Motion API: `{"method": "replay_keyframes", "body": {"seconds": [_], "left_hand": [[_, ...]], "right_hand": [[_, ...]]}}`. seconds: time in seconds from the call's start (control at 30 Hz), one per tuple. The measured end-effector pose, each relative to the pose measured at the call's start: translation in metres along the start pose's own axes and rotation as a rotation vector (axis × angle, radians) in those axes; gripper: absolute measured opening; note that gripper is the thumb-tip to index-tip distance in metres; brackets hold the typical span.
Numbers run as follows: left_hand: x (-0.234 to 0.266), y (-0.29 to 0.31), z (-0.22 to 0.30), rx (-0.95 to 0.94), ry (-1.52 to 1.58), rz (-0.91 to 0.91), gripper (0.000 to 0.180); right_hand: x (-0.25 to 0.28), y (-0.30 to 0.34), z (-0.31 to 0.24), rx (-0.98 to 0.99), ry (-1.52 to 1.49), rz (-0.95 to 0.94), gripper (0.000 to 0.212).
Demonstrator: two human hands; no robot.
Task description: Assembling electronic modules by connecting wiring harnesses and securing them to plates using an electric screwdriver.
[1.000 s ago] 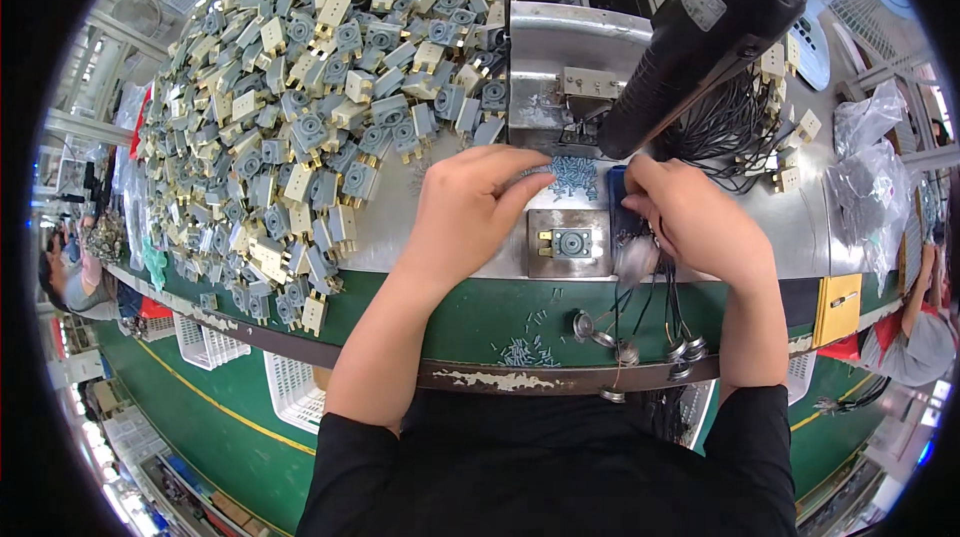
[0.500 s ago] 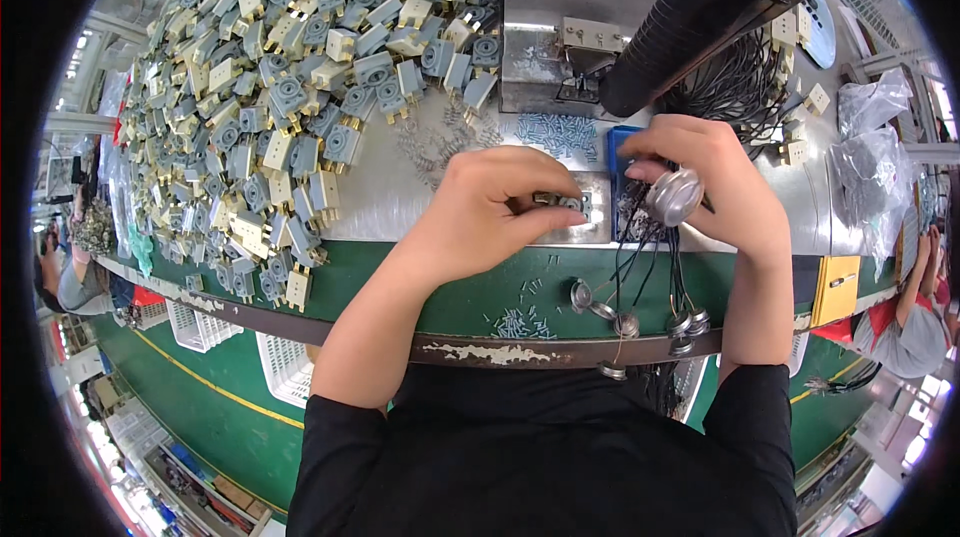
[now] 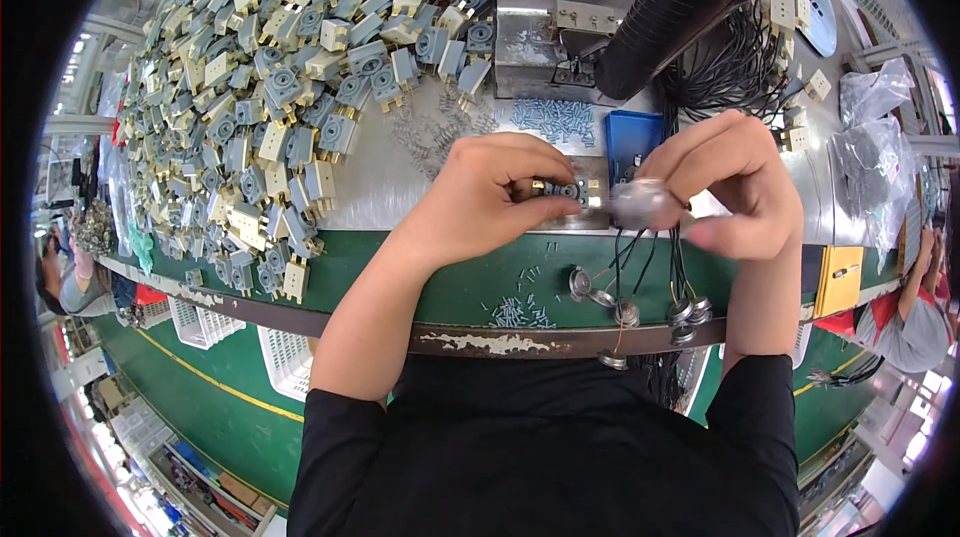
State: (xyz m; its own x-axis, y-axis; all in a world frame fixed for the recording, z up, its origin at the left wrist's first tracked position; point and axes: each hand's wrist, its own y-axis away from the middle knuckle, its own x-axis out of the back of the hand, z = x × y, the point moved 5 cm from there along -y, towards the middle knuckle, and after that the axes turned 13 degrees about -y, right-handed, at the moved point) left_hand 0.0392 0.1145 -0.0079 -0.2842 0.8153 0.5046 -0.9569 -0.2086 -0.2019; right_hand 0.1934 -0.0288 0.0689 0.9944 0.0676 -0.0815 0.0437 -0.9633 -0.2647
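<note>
My left hand is closed, thumb and fingers pinching a small grey part with brass ends at the metal plate. My right hand is bent round a silvery, round metal piece, smeared by motion, just right of the grey part. A blue tray stands behind that hand, which covers its near end. From there several dark leads with round metal caps hang over the green bench edge.
Grey and cream plug housings are heaped at left. Near them lie small springs and screws; more screws sit on the green strip. A black, thick arm-like tool slants overhead. Black cables are bundled at right.
My right hand has moved from the blue tray toward me, carrying the round metal piece leftward, nearer the grey part. My left hand keeps its pinch in nearly the same place.
</note>
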Motion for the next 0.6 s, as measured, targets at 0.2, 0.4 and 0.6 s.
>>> {"method": "replay_keyframes", "body": {"seconds": [0.2, 0.4, 0.6], "left_hand": [[0.008, 0.003, 0.016, 0.022, 0.064, 0.087, 0.041], [0.023, 0.001, 0.021, -0.34, -0.01, 0.364, 0.045], [0.031, -0.002, 0.041, -0.303, -0.174, 0.252, 0.04]], "right_hand": [[-0.001, -0.001, -0.003, -0.136, -0.015, 0.102, 0.019], [-0.01, -0.005, 0.011, -0.273, 0.026, 0.204, 0.02], [-0.016, -0.004, 0.009, -0.334, 0.154, 0.201, 0.015]]}}
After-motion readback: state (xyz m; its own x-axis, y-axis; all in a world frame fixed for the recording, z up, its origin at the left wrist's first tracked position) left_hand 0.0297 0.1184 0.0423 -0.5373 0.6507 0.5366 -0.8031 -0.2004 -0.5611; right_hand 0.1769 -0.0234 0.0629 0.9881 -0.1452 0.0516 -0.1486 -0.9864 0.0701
